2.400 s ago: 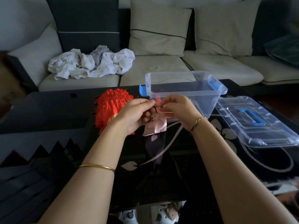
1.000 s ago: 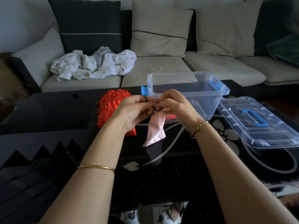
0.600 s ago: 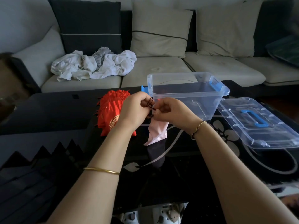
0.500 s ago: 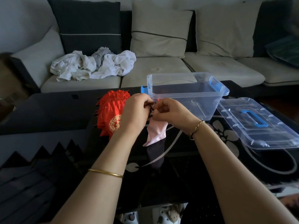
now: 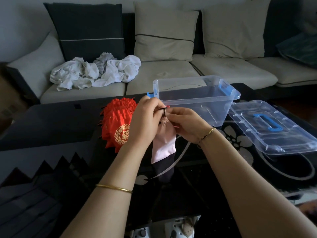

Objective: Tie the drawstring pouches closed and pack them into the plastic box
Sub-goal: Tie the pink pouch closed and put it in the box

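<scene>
A pale pink drawstring pouch [image 5: 164,146] hangs just above the black table, its gathered neck pinched between my two hands. My left hand [image 5: 145,121] and my right hand [image 5: 186,123] both grip the thin black drawstring [image 5: 164,110] at the neck, fingers closed and touching. Left of them lies a pile of red pouches with gold emblems [image 5: 118,122]. Behind my hands stands the clear plastic box [image 5: 221,103] with blue latches, open on top; something red shows through its near wall.
The box's clear lid with a blue handle [image 5: 267,127] lies on the table at the right. The black glass coffee table [image 5: 51,124] has a floral pattern. Behind it is a sofa with cushions and a heap of white cloth [image 5: 96,71].
My hands have turned and pulled the black string tighter at the pouch's neck; the loops seen earlier are drawn in. The pouch hangs in about the same place.
</scene>
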A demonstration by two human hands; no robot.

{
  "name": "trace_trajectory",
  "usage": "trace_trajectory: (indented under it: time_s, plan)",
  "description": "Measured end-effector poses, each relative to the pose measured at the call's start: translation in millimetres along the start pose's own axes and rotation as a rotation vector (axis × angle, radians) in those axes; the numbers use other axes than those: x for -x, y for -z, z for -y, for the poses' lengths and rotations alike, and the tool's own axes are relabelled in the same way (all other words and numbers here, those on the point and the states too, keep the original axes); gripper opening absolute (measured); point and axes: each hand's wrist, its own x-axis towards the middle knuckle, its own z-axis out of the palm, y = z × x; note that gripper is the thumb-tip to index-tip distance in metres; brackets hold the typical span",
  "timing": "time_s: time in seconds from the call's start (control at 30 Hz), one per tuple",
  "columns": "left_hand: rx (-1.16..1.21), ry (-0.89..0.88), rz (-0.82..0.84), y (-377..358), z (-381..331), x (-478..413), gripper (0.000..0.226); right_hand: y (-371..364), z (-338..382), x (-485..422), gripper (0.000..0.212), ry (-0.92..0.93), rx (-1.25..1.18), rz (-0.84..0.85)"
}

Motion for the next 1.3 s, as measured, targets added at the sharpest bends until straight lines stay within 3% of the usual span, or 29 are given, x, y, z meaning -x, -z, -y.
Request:
trace_trajectory:
  time_s: [0.17,0.37,0.5,0.57,0.67,0.77,0.93,1.03,1.23,1.3]
  plan:
    - [0.25,0.142,0.052,4,-5,-3,0.022,5,1,-1,0.012,-0.038,-0.046,0.046]
    - [0.42,0.261,0.159,8,-6,-3,0.017,-2,7,-3,0.018,-0.009,0.08,-0.138]
    - [0.423,0.294,0.188,7,-8,-3,0.021,-2,5,-6,0.007,0.257,0.646,-0.326]
    - [0.431,0.334,0.19,6,-8,-3,0.019,-2,2,-6,0.002,0.331,0.78,-0.382]
    - [0.473,0.394,0.159,4,-6,-4,0.02,-3,4,-6,0.006,0.346,0.671,-0.445]
    - [0.485,0.434,0.125,3,-5,-6,0.019,-3,9,-6,0.009,0.282,0.48,-0.394]
    - [0.551,0.624,0.063,4,2,-5,0.014,3,11,-3,0.012,0.23,0.657,-0.298]
    - [0.601,0.767,0.009,8,6,-7,0.012,8,14,1,0.017,0.158,0.459,-0.283]
    - [0.883,0.904,-0.007,13,-8,-9,0.018,3,12,-2,0.015,-0.013,-0.452,-0.194]
    - [0.953,0.928,-0.008,15,-10,-9,0.019,2,11,-3,0.015,-0.036,-0.633,-0.118]
